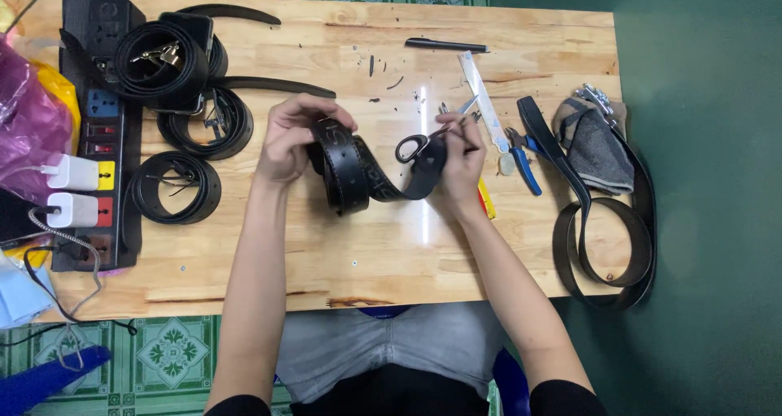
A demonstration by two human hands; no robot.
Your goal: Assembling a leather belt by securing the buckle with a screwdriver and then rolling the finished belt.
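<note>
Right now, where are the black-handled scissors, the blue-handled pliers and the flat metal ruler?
Black-handled scissors [413,148], head view: on the handle loop, by the right hand.
Blue-handled pliers [525,170], head view: on a blue handle, lying on the wooden table.
Flat metal ruler [482,98], head view: mid-blade.

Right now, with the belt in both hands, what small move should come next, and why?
Probably close the scissors on the belt end. The right hand has the blades at the strap's tip, and the left hand grips the folded part steady.
</note>
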